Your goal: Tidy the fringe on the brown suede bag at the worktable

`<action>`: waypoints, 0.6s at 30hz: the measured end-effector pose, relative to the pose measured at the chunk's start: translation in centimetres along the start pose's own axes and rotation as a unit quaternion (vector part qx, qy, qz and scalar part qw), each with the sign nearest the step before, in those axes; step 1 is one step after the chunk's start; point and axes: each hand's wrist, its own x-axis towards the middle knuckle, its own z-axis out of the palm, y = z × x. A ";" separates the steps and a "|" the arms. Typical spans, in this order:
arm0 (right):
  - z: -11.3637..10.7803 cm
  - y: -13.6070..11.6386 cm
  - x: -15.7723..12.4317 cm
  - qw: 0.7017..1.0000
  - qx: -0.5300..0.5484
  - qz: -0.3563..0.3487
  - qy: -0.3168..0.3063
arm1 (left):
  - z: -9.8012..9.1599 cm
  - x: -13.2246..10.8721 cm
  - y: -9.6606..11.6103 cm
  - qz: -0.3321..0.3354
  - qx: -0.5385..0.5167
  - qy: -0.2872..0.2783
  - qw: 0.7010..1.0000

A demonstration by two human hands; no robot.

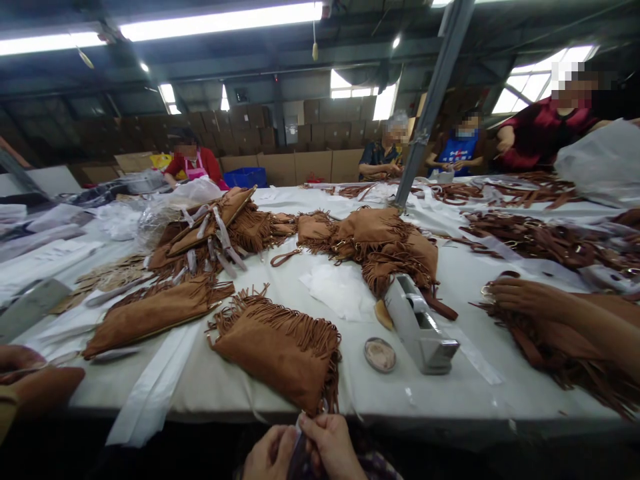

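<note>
A brown suede pouch with fringe [280, 350] lies flat before me, its near corner at the table edge. Just below that corner my left hand [270, 455] and my right hand [333, 445] meet, fingers pinched together. Between them shows a narrow pale strip [299, 430], close to the pouch's zip end; both hands seem closed on it, though my fingers partly hide it. Left of the pouch lies another fringed pouch [150, 313] with a metal zip along its edge.
Beyond are piles of fringed pouches [385, 233], white sheets [335, 290], a tape dispenser [423, 327] and a small round tin [380, 354]. A co-worker's hand [525, 298] rests on a pouch at right; another's hand [20, 360] is at left. White strips [155, 387] overhang the edge.
</note>
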 end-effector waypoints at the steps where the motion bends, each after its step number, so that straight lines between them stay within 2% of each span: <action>1: -0.1 -0.3 -0.2 1.000 0.005 -0.001 -0.005 | 0.9 0.4 0.2 0.001 -0.004 -0.038 0.999; 4: -0.3 -1.1 -0.9 1.000 0.014 -0.012 -0.024 | 2.7 0.8 0.1 -0.024 -0.063 -0.102 0.993; 7: -0.5 -1.7 -1.3 0.999 0.015 -0.017 -0.025 | 2.9 0.8 -0.4 -0.022 -0.136 -0.129 0.982; 11: -0.7 -1.7 -1.2 0.999 0.016 -0.007 -0.037 | 3.2 1.0 -1.1 -0.013 -0.183 -0.132 0.974; 14: -1.0 -1.5 -0.9 0.998 -0.003 -0.017 -0.068 | 3.8 1.3 -1.3 -0.039 -0.235 -0.125 0.963; 18: -1.7 -2.0 -1.6 0.988 -0.093 -0.037 -0.114 | 3.7 1.4 -0.7 -0.063 -0.225 -0.089 0.968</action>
